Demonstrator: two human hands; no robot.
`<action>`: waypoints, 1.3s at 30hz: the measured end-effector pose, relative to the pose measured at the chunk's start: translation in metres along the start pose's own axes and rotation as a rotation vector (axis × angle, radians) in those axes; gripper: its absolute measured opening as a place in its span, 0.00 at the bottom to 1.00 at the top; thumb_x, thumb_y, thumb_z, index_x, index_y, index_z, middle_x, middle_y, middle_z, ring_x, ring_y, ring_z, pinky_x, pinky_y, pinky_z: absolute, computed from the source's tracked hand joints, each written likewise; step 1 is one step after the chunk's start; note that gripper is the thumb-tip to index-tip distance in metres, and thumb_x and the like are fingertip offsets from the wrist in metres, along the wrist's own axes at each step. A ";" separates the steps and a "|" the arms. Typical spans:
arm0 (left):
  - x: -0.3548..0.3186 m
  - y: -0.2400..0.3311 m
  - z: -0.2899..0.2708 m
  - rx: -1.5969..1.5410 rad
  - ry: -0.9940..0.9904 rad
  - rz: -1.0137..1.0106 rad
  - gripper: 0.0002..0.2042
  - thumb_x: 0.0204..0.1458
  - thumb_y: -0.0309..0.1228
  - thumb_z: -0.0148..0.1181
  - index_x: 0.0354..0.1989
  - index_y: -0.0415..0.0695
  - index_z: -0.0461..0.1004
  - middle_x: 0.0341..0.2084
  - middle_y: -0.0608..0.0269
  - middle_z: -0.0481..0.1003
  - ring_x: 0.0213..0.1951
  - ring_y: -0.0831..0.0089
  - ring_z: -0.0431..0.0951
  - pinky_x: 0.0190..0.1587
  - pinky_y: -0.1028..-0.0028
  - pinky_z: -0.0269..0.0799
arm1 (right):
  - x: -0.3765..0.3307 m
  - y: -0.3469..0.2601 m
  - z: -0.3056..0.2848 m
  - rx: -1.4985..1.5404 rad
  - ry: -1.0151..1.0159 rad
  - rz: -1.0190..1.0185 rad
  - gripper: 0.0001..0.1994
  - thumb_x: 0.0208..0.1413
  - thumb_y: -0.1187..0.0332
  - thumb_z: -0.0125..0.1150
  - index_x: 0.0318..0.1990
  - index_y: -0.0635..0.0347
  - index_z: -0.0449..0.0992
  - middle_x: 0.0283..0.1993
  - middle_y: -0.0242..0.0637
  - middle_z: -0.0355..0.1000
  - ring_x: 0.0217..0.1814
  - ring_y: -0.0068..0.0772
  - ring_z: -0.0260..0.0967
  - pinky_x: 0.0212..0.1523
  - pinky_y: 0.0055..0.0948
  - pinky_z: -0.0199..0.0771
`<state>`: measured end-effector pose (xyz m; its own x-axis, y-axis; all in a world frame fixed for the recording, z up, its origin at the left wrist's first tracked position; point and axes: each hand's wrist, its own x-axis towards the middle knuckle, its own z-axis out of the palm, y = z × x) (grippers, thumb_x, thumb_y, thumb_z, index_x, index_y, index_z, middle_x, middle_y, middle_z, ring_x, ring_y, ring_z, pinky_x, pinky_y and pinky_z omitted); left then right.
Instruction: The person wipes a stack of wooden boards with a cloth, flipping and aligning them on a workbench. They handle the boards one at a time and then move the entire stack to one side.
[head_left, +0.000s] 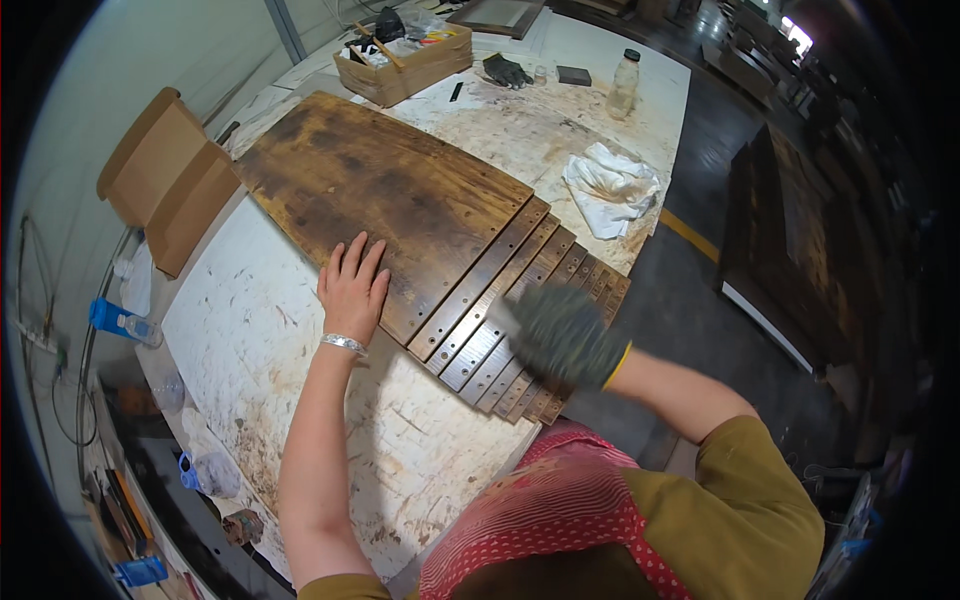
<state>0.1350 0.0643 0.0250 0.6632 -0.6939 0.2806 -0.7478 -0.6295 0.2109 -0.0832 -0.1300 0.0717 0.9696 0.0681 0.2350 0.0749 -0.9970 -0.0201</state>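
A stack of dark-stained wooden boards (390, 190) lies aslant on the table, their near right ends fanned out like steps. Small holes dot those stepped ends (490, 315). My bare left hand (352, 285) rests flat on the top board by its left edge, fingers spread, a silver bracelet at the wrist. Over the stepped ends is my right hand (565, 335), in a dark grey-green knitted glove with a yellow cuff. Motion smears its fingers. A pale blur shows at its fingertips, and I cannot make out whether it is a held thing.
Behind the boards stands a cardboard box (405, 70) of odds and ends. A dark glove (507, 70), a grey block (574, 76), a clear bottle (624, 85) and a crumpled white cloth (610, 190) lie beyond. Left is an opened carton (180, 190). Dark wooden panels (790, 250) stand off right.
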 end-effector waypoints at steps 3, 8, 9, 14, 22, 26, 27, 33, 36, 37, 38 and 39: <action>0.001 0.000 0.000 -0.001 -0.004 -0.004 0.20 0.58 0.44 0.43 0.59 0.58 0.64 0.63 0.68 0.56 0.64 0.58 0.51 0.64 0.56 0.40 | -0.003 -0.026 -0.016 0.210 -0.191 0.008 0.12 0.54 0.63 0.45 0.36 0.63 0.71 0.30 0.46 0.69 0.29 0.45 0.69 0.29 0.43 0.67; -0.003 -0.003 -0.001 0.013 0.005 -0.006 0.20 0.58 0.44 0.43 0.59 0.58 0.63 0.63 0.68 0.56 0.64 0.58 0.51 0.64 0.55 0.40 | -0.011 0.054 -0.038 -0.078 0.389 0.038 0.21 0.51 0.57 0.55 0.47 0.64 0.72 0.35 0.48 0.68 0.36 0.48 0.67 0.36 0.44 0.67; -0.002 -0.002 -0.002 0.012 0.005 -0.001 0.20 0.58 0.44 0.43 0.59 0.58 0.63 0.63 0.68 0.56 0.64 0.58 0.51 0.64 0.55 0.40 | -0.010 0.060 -0.049 0.116 0.163 0.342 0.22 0.51 0.56 0.55 0.48 0.64 0.71 0.38 0.49 0.68 0.37 0.48 0.67 0.39 0.42 0.67; 0.000 -0.003 0.002 0.023 -0.003 -0.005 0.20 0.58 0.44 0.42 0.59 0.58 0.63 0.63 0.67 0.57 0.64 0.58 0.52 0.63 0.55 0.41 | -0.008 0.067 0.005 0.093 0.055 0.131 0.22 0.51 0.57 0.54 0.50 0.61 0.70 0.35 0.49 0.67 0.38 0.49 0.66 0.41 0.41 0.67; -0.001 -0.005 0.001 0.054 0.000 0.003 0.20 0.59 0.43 0.42 0.59 0.58 0.63 0.62 0.67 0.57 0.64 0.58 0.52 0.63 0.57 0.41 | 0.003 0.106 -0.024 0.045 0.026 0.344 0.17 0.44 0.61 0.55 0.40 0.60 0.74 0.34 0.49 0.68 0.35 0.49 0.67 0.38 0.43 0.68; -0.001 -0.004 -0.002 0.044 0.006 0.021 0.20 0.59 0.43 0.42 0.59 0.58 0.64 0.62 0.67 0.57 0.63 0.58 0.53 0.63 0.57 0.42 | 0.007 0.103 -0.008 0.057 0.089 0.273 0.16 0.45 0.59 0.55 0.40 0.58 0.74 0.32 0.48 0.68 0.37 0.49 0.67 0.38 0.43 0.67; 0.000 -0.003 -0.002 0.039 -0.001 0.010 0.19 0.59 0.43 0.42 0.59 0.58 0.64 0.62 0.67 0.57 0.63 0.58 0.53 0.63 0.58 0.42 | 0.010 0.119 -0.007 0.038 0.063 0.407 0.16 0.46 0.59 0.55 0.39 0.58 0.74 0.32 0.47 0.68 0.37 0.49 0.67 0.39 0.43 0.67; -0.003 -0.005 -0.001 0.059 -0.001 0.015 0.20 0.59 0.43 0.41 0.59 0.57 0.63 0.63 0.67 0.57 0.64 0.59 0.53 0.63 0.58 0.42 | -0.021 0.093 -0.017 0.077 0.181 0.250 0.12 0.48 0.61 0.53 0.37 0.58 0.73 0.28 0.45 0.68 0.35 0.46 0.67 0.36 0.44 0.67; 0.000 -0.003 -0.001 0.056 0.002 0.028 0.20 0.59 0.42 0.41 0.60 0.57 0.63 0.63 0.67 0.57 0.64 0.59 0.53 0.63 0.59 0.42 | -0.029 0.069 0.002 0.134 0.149 0.175 0.15 0.50 0.59 0.52 0.41 0.58 0.72 0.31 0.46 0.68 0.34 0.46 0.68 0.35 0.42 0.68; 0.000 -0.005 -0.001 0.056 -0.001 0.034 0.20 0.59 0.42 0.41 0.60 0.57 0.63 0.63 0.67 0.57 0.64 0.59 0.53 0.63 0.59 0.42 | -0.026 0.075 0.005 0.107 0.096 0.245 0.16 0.49 0.58 0.53 0.42 0.58 0.72 0.32 0.46 0.69 0.34 0.46 0.68 0.35 0.42 0.68; 0.001 -0.006 -0.001 0.057 0.007 0.035 0.20 0.59 0.42 0.41 0.59 0.57 0.63 0.63 0.67 0.57 0.63 0.59 0.53 0.63 0.59 0.42 | -0.025 0.093 0.005 0.065 0.111 0.331 0.16 0.49 0.58 0.53 0.42 0.57 0.72 0.32 0.46 0.69 0.34 0.46 0.68 0.35 0.42 0.69; 0.000 -0.006 0.000 0.054 0.014 0.037 0.20 0.59 0.42 0.41 0.59 0.57 0.64 0.63 0.67 0.57 0.63 0.59 0.53 0.63 0.59 0.42 | -0.028 0.119 0.005 0.020 0.124 0.417 0.16 0.49 0.58 0.53 0.42 0.57 0.72 0.32 0.47 0.69 0.34 0.46 0.68 0.35 0.42 0.69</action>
<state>0.1396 0.0684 0.0240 0.6341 -0.7123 0.3008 -0.7690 -0.6217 0.1489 -0.1001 -0.2505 0.0578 0.8825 -0.3469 0.3177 -0.3118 -0.9371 -0.1572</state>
